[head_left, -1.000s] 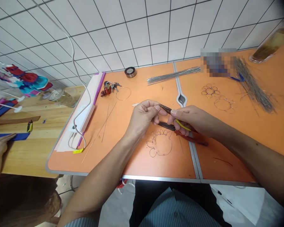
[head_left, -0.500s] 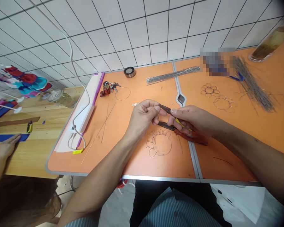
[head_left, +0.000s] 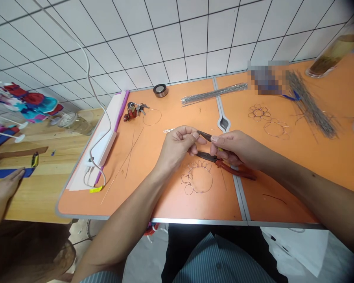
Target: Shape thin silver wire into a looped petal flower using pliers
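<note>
My right hand (head_left: 233,147) grips pliers (head_left: 205,136) with slim dark jaws, their handle mostly hidden by the fingers except for a bit of yellow. At the jaw tips, the thumb and fingers of my left hand (head_left: 181,143) are pinched together; whatever lies between them is too small to make out. Just below both hands, a second pair of pliers (head_left: 234,169) with red handles rests on the orange table. Nearer to me lies a thin wire ring (head_left: 211,184) with small petal-like loops along its upper and left sides.
A wire flower (head_left: 259,113), another wire ring (head_left: 276,128) and wire bundles (head_left: 214,94) lie on the table (head_left: 165,200). Farther left are keys (head_left: 136,111), a tape roll (head_left: 160,90) and a power strip (head_left: 102,151). Another person's hand (head_left: 7,184) rests at the neighbouring wooden table.
The view has shifted slightly. Both hands keep nearly the same pose, with the pliers still at my left fingertips; less of the yellow handle shows.
</note>
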Available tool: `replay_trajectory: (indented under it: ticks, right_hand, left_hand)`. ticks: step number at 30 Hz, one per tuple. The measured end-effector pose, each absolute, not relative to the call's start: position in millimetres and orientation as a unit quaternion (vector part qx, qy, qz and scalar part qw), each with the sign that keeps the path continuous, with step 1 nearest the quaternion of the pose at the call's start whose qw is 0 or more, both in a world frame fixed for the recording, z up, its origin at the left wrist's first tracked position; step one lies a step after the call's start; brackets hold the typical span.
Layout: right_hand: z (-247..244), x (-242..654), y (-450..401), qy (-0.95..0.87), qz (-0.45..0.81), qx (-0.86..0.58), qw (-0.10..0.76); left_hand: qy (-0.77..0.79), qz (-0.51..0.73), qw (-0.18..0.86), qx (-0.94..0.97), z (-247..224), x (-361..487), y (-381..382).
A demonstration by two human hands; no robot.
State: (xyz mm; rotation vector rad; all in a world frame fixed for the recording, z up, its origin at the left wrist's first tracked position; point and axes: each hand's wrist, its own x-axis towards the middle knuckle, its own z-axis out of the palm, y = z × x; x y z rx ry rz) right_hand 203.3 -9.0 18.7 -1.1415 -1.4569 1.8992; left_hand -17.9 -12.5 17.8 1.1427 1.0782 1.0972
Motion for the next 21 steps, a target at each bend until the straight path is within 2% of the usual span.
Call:
replay_trajectory:
  ticks: [8, 16, 21]
  right_hand:
    - [18.4, 200.1, -8.6, -0.603, 0.602, -0.457, 0.256]
    - [23.1, 197.6, -14.1, -0.729, 0.392, -0.498, 0.26]
    - [19.7, 196.6, -14.9, -0.771, 0.317, -0.495, 0.244]
  left_hand:
    - [0.474, 0.469, 0.577, 0.471, 20.4, -17.4, -14.1]
    - [0.477, 0.484, 0.562, 0.472, 19.7, -16.0, -16.1]
    - [0.479, 0.488, 0.558, 0.47, 18.9, -16.3, -17.1]
